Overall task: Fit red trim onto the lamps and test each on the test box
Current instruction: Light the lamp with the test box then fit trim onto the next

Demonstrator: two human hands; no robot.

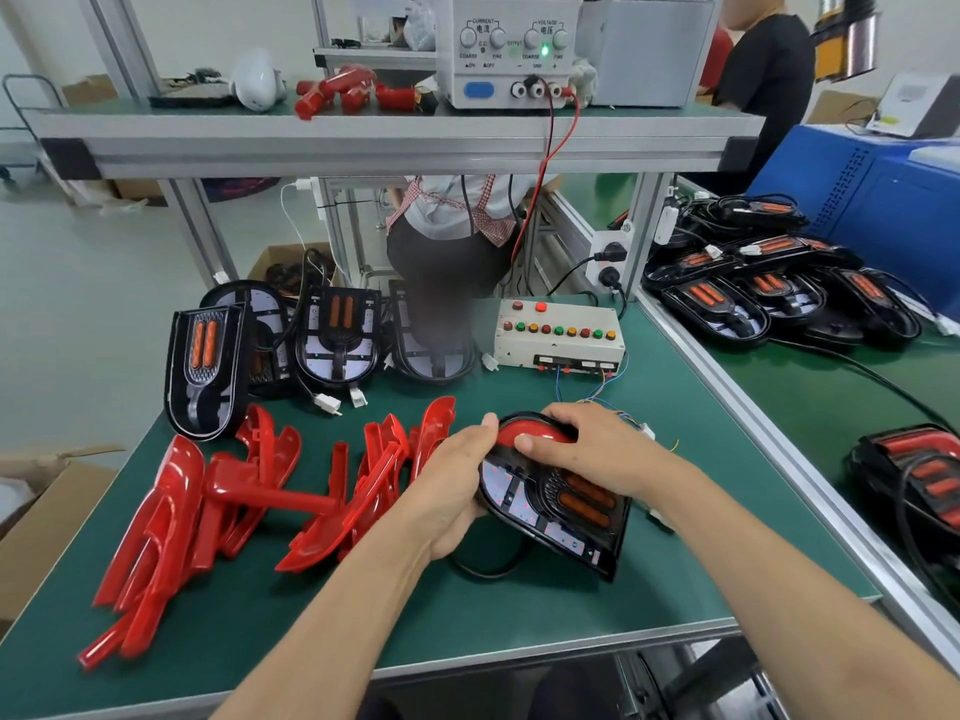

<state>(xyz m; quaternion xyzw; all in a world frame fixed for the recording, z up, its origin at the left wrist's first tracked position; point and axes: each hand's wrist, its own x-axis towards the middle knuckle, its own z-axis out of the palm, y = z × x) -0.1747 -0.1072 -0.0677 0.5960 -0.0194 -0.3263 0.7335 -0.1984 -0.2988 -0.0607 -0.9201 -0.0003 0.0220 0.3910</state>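
Green bench [519, 605]: black lamp [556, 506], red-trimmed.

Head view — forward, downward, close over workbench [467, 615]
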